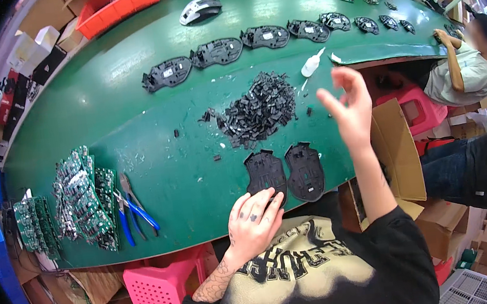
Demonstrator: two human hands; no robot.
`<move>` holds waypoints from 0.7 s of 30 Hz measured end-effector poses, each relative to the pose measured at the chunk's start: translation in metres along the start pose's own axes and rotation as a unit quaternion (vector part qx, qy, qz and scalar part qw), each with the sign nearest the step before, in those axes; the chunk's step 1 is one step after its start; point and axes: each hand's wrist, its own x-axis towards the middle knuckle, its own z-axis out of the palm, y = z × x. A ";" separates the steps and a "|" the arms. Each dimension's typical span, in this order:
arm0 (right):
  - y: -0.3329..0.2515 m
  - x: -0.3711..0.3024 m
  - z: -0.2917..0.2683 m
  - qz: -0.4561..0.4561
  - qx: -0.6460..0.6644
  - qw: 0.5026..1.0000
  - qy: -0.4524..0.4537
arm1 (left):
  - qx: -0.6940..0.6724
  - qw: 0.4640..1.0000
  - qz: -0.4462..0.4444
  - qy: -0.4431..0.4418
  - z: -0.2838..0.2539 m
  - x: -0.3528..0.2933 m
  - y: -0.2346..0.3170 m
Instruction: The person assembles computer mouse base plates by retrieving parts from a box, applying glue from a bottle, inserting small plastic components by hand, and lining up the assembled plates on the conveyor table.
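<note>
Two black plastic mouse base shells lie side by side at the near edge of the green belt: the left shell (264,172) and the right shell (305,170). My left hand (253,218) rests at the belt's edge with its fingertips touching the lower end of the left shell. My right hand (349,106) is raised in the air to the right of the shells, fingers spread, holding nothing I can see. A heap of small black plastic parts (259,109) lies just beyond the shells.
A row of black mouse shells (217,52) runs along the far side of the belt (133,128). Green circuit boards (84,200) and blue-handled pliers (133,209) lie at left. A white glue bottle (310,65), a finished mouse (199,10), a cardboard box (398,146) and another person (462,64) are nearby.
</note>
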 end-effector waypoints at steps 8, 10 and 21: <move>0.049 0.053 0.009 -0.076 -0.079 0.991 -0.083 | 0.064 0.995 0.072 -0.013 0.000 0.006 0.005; 0.051 0.049 0.015 0.005 0.035 0.990 -0.137 | 0.092 0.992 0.084 -0.023 -0.001 0.006 0.006; 0.007 0.003 -0.014 0.026 0.203 0.975 -0.083 | 0.027 0.999 0.035 -0.006 0.003 0.001 -0.002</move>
